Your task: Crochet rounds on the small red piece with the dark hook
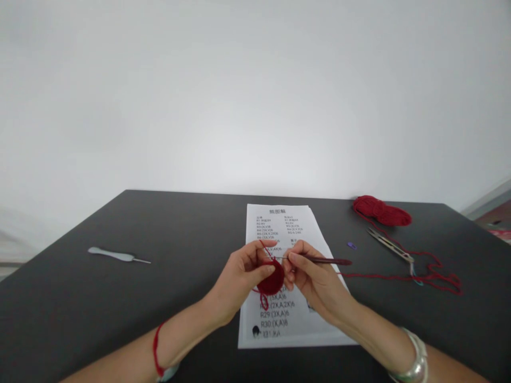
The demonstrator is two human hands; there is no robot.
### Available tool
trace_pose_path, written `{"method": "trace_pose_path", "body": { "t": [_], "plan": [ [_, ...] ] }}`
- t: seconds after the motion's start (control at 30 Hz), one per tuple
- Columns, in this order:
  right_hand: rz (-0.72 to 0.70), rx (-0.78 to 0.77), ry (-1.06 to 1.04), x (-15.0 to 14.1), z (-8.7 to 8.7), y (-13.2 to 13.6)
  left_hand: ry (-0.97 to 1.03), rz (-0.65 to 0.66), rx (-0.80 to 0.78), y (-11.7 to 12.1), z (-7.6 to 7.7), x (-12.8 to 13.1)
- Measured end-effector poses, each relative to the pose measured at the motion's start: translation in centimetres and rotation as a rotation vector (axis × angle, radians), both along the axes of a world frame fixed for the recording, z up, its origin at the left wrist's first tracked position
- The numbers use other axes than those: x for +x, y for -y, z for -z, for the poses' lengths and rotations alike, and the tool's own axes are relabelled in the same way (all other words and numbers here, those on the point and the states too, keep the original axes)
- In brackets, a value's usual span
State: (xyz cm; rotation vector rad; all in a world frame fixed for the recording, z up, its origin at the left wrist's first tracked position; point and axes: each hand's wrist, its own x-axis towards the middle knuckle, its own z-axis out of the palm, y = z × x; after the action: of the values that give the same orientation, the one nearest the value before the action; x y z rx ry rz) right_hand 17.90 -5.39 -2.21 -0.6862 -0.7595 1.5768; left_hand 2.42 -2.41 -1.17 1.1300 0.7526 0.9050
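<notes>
My left hand (243, 274) is closed in a pinch on a small round red crochet piece (272, 279), held just above a printed pattern sheet (285, 223). My right hand (311, 279) is closed on a dark red crochet hook (325, 260), whose metal tip points left into the top edge of the piece. A strand of red yarn (399, 276) runs from the work to the right across the dark table (179, 234) and up to a red yarn skein (381, 211) at the back right.
A second, light grey crochet hook (117, 256) lies on the table at the left. Metal thread snips (391, 246) lie beside the skein, with a small purple stitch marker (352, 245) near the sheet. A white wall stands behind the table.
</notes>
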Motion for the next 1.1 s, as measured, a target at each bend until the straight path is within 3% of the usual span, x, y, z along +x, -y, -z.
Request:
{"method": "trace_pose_path", "body": {
  "t": [0.17,0.5,0.9,1.0,1.1],
  "plan": [
    [-0.043,0.04,0.056,0.8,-0.6,-0.2,0.036,0.016,-0.086,0.2,-0.3,-0.1],
    [-0.029,0.194,0.304,2.3,-0.1,-0.5,-0.007,-0.026,-0.06,0.2,-0.4,0.0],
    [0.163,0.341,0.779,1.6,0.0,0.9,-0.054,-0.105,-0.033,0.5,-0.3,0.2],
    [0.261,0.474,0.977,0.8,0.1,1.4,-0.101,-0.165,-0.002,0.6,-0.1,0.4],
    [0.377,0.73,1.11,0.0,0.7,1.9,-0.113,-0.224,0.002,0.7,0.0,0.7]
  ]
}}
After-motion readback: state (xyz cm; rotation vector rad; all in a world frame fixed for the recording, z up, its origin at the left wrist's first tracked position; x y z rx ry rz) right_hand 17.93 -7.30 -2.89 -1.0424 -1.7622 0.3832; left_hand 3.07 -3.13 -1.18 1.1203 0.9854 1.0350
